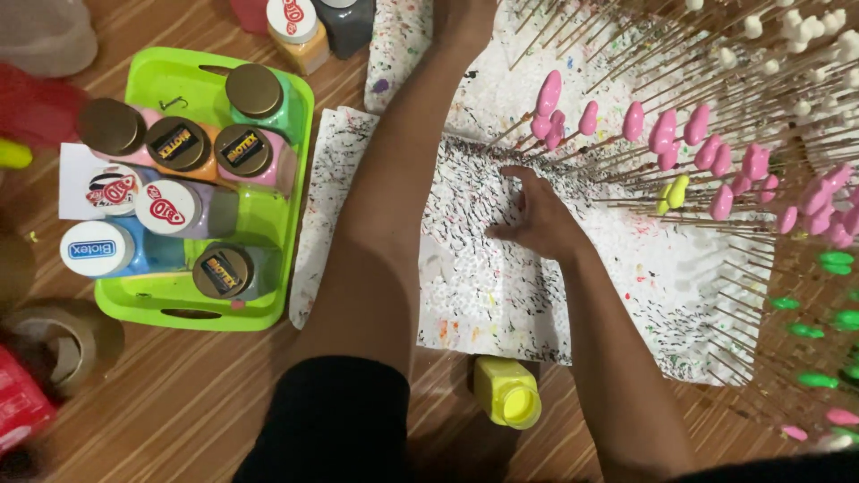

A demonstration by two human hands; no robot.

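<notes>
Your right hand [537, 219] rests on the paint-speckled white sheet [501, 277], fingers [522, 179] loosely spread & reaching toward the ends of the thin wooden sticks [608, 174]. It grips nothing, and the fingertips sit just beside the nearest stick ends, touching or not I can't tell. The sticks fan out from the upper right, each w/ a small painted piece on its tip: pink pieces [667, 134] nearest you, a yellow piece [676, 190] among them, green pieces [819, 326] at the right edge, unpainted white pieces [796, 27] at the top. Your left hand [465, 22] reaches up past the sheet to the top edge of view; fingers mostly cut off, so can't tell if they hold anything. Judging by this, you're at the picking stage, approx. to take one stick from the pink row. That move calls for a fine pinch on one stick only, w/o brushing the neighbours, since the paint may be wet. Just below the sheet a yellow paint bottle [507, 392] lies on its side on the wooden floor [179, 394]. Further left, a green tray [161, 304] holds capped paint bottles [242, 152], some upright, some lying down. A tape roll [63, 344] sits near the left edge.
</notes>
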